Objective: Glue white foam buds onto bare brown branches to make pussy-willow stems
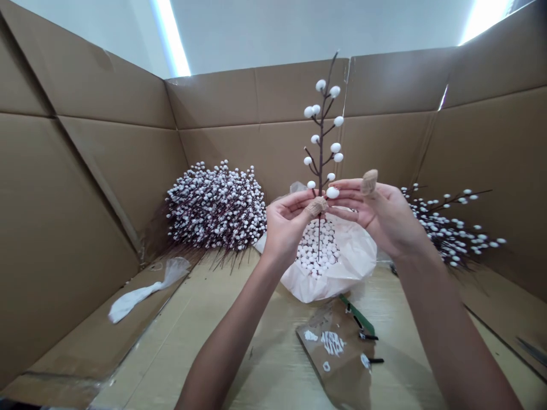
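An artificial berry stem (321, 134), dark brown with white berries on short side twigs, stands upright in front of me. My left hand (294, 219) pinches it low down, a tan cover over the thumb tip. On the right, my right hand (380, 213) has its fingers stretched out and its covered thumb raised apart. Its fingertips reach a white berry (332, 193) beside the stem; whether that berry sits on a twig is unclear. Below both hands lies a white plastic bag (356, 250) holding loose white berries (318, 247).
A large pile of berry stems (217, 205) lies at back left, a smaller one (453, 228) at right. Cardboard walls (222, 97) surround the table. Nearer me are a glue-smeared cardboard piece (346, 370), a green-handled tool (361, 319) and, left, a white-filled plastic bag (141, 296). Scissors-like blades (532, 350) lie far right.
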`<state>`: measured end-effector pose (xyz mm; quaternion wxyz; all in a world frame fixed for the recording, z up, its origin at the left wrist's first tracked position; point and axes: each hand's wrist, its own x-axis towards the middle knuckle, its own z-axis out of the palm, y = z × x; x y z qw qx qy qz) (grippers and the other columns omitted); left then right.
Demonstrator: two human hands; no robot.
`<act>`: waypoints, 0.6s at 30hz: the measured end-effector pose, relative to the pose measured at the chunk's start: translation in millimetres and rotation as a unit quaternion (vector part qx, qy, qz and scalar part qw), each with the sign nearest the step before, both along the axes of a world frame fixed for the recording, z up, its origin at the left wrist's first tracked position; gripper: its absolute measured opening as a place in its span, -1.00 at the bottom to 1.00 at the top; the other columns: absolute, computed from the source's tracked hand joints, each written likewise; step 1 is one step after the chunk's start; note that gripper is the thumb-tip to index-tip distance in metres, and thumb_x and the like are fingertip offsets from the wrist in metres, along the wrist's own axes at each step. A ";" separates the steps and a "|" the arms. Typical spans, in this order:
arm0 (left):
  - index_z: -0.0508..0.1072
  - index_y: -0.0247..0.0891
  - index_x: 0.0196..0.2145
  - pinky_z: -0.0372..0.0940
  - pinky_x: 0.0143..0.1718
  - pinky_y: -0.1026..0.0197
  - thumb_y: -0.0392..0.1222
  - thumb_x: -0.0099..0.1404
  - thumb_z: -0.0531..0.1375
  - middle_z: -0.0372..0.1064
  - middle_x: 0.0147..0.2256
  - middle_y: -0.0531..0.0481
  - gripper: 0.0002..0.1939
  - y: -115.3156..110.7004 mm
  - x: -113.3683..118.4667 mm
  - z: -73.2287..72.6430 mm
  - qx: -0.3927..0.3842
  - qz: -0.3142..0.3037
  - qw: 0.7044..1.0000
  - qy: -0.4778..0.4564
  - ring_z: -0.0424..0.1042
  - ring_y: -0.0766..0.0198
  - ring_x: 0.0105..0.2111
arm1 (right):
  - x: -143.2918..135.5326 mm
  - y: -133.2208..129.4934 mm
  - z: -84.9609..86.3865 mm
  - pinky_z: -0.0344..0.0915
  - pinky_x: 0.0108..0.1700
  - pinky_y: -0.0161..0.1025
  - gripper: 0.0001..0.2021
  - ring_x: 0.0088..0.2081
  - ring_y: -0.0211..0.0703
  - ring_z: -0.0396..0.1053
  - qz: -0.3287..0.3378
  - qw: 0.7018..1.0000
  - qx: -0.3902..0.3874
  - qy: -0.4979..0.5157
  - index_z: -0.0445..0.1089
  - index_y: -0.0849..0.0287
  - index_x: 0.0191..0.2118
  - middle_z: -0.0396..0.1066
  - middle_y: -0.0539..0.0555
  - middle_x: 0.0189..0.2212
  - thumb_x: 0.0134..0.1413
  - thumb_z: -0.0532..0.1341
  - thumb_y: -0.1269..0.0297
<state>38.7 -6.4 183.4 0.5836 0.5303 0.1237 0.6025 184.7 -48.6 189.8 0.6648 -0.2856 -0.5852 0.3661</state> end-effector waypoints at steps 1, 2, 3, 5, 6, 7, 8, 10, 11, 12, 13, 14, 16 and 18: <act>0.58 -0.27 -0.44 0.41 -0.33 0.26 -0.28 -0.12 0.43 0.54 -0.44 0.00 -0.79 2.6 -1.1 0.0 -0.014 -0.018 1.000 -0.008 0.47 0.37 -0.47 | 2.4 -2.0 1.1 0.43 -0.03 -0.10 -0.64 -0.19 -0.12 0.50 0.014 0.999 -0.018 -0.024 0.51 0.15 -0.22 0.53 0.12 -0.26 0.01 0.28 -0.05; 0.58 -0.27 -0.43 0.40 -0.33 0.28 -0.29 -0.12 0.43 0.54 -0.44 0.00 -0.78 5.6 -2.4 0.0 -0.027 -0.038 0.999 -0.018 0.47 0.38 -0.46 | 4.0 -3.7 1.7 0.43 -0.04 -0.12 -0.64 -0.18 -0.12 0.50 0.031 0.997 -0.042 -0.059 0.51 0.16 -0.19 0.53 0.13 -0.25 -0.02 0.31 -0.01; 0.58 -0.28 -0.42 0.39 -0.32 0.30 -0.30 -0.12 0.43 0.53 -0.44 0.01 -0.78 8.8 -3.8 -0.1 -0.039 -0.057 0.997 -0.026 0.46 0.39 -0.47 | 4.8 -4.8 1.7 0.43 -0.05 -0.14 -0.63 -0.18 -0.12 0.49 0.047 0.992 -0.067 -0.100 0.50 0.17 -0.16 0.53 0.14 -0.25 -0.05 0.35 0.05; 0.57 -0.29 -0.42 0.37 -0.30 0.34 -0.32 -0.12 0.43 0.52 -0.46 0.03 -0.77 15.1 -6.5 -0.4 -0.057 -0.093 0.993 -0.044 0.46 0.43 -0.47 | 3.7 -4.9 0.0 0.43 -0.10 -0.18 -0.60 -0.20 -0.12 0.49 0.068 0.979 -0.105 -0.163 0.48 0.20 -0.12 0.53 0.15 -0.28 -0.12 0.40 0.16; 0.57 -0.30 -0.42 0.37 -0.29 0.34 -0.33 -0.12 0.43 0.52 -0.46 0.03 -0.77 17.9 -7.7 -0.7 -0.062 -0.106 0.991 -0.051 0.45 0.43 -0.47 | 2.1 -3.8 -1.6 0.44 -0.14 -0.20 -0.59 -0.23 -0.14 0.49 0.072 0.976 -0.114 -0.170 0.47 0.21 -0.11 0.53 0.14 -0.30 -0.13 0.41 0.19; 0.56 -0.31 -0.42 0.37 -0.27 0.34 -0.34 -0.11 0.43 0.51 -0.46 0.03 -0.77 20.3 -8.7 -1.1 -0.066 -0.114 0.990 -0.057 0.46 0.43 -0.46 | -0.1 -2.3 -3.4 0.44 -0.17 -0.21 -0.58 -0.27 -0.16 0.49 0.072 0.977 -0.117 -0.163 0.47 0.22 -0.11 0.53 0.13 -0.34 -0.15 0.42 0.21; 0.56 -0.32 -0.41 0.36 -0.25 0.33 -0.34 -0.11 0.43 0.51 -0.46 0.03 -0.77 22.3 -9.4 -1.5 -0.070 -0.118 0.989 -0.061 0.46 0.43 -0.45 | -2.4 -0.6 -5.2 0.44 -0.20 -0.23 -0.57 -0.31 -0.18 0.49 0.070 0.980 -0.116 -0.147 0.46 0.22 -0.10 0.53 0.11 -0.37 -0.16 0.43 0.22; 0.55 -0.33 -0.40 0.36 -0.24 0.32 -0.36 -0.11 0.42 0.50 -0.46 0.03 -0.76 24.6 -10.1 -2.4 -0.076 -0.118 0.988 -0.069 0.47 0.41 -0.44 | -6.9 2.8 -8.5 0.43 -0.24 -0.26 -0.58 -0.37 -0.22 0.47 0.069 0.984 -0.116 -0.116 0.45 0.23 -0.13 0.52 0.08 -0.41 -0.19 0.44 0.24; 0.54 -0.33 -0.39 0.36 -0.24 0.32 -0.36 -0.10 0.42 0.50 -0.46 0.03 -0.76 25.1 -10.0 -2.8 -0.078 -0.118 0.987 -0.072 0.47 0.41 -0.43 | -8.7 4.0 -9.7 0.43 -0.27 -0.27 -0.60 -0.39 -0.23 0.47 0.070 0.985 -0.116 -0.109 0.45 0.23 -0.16 0.52 0.07 -0.43 -0.20 0.45 0.25; 0.54 -0.34 -0.39 0.36 -0.25 0.33 -0.37 -0.10 0.42 0.50 -0.46 0.03 -0.75 25.2 -9.7 -3.3 -0.080 -0.119 0.987 -0.075 0.47 0.41 -0.44 | -10.3 4.8 -10.5 0.42 -0.29 -0.27 -0.61 -0.41 -0.23 0.46 0.071 0.985 -0.116 -0.108 0.45 0.24 -0.20 0.51 0.07 -0.45 -0.22 0.45 0.26; 0.54 -0.34 -0.39 0.35 -0.25 0.34 -0.38 -0.10 0.42 0.50 -0.46 0.03 -0.75 25.2 -9.2 -3.8 -0.082 -0.122 0.986 -0.078 0.47 0.41 -0.44 | -11.6 5.1 -11.0 0.41 -0.32 -0.28 -0.63 -0.43 -0.23 0.45 0.072 0.984 -0.116 -0.110 0.45 0.26 -0.24 0.50 0.07 -0.47 -0.24 0.46 0.26; 0.54 -0.34 -0.39 0.35 -0.26 0.35 -0.38 -0.10 0.42 0.50 -0.45 0.03 -0.76 25.1 -8.6 -4.2 -0.083 -0.126 0.985 -0.079 0.46 0.42 -0.44 | -12.7 5.2 -11.2 0.40 -0.34 -0.28 -0.64 -0.45 -0.23 0.44 0.073 0.984 -0.119 -0.113 0.45 0.27 -0.27 0.50 0.08 -0.49 -0.26 0.47 0.27; 0.54 -0.35 -0.38 0.35 -0.28 0.36 -0.38 -0.08 0.41 0.50 -0.45 0.02 -0.77 25.4 -7.8 -5.0 -0.084 -0.137 0.984 -0.071 0.46 0.43 -0.46 | -14.6 4.9 -11.2 0.39 -0.37 -0.29 -0.65 -0.47 -0.23 0.43 0.069 0.982 -0.129 -0.119 0.45 0.28 -0.32 0.48 0.07 -0.53 -0.30 0.47 0.26; 0.55 -0.37 -0.35 0.35 -0.28 0.35 -0.39 -0.02 0.37 0.51 -0.43 -0.01 -0.80 27.3 -8.8 -5.0 -0.084 -0.149 0.984 -0.051 0.46 0.42 -0.45 | -16.0 4.9 -11.4 0.39 -0.36 -0.28 -0.66 -0.48 -0.23 0.42 0.058 0.983 -0.131 -0.118 0.47 0.29 -0.37 0.47 0.07 -0.54 -0.33 0.48 0.24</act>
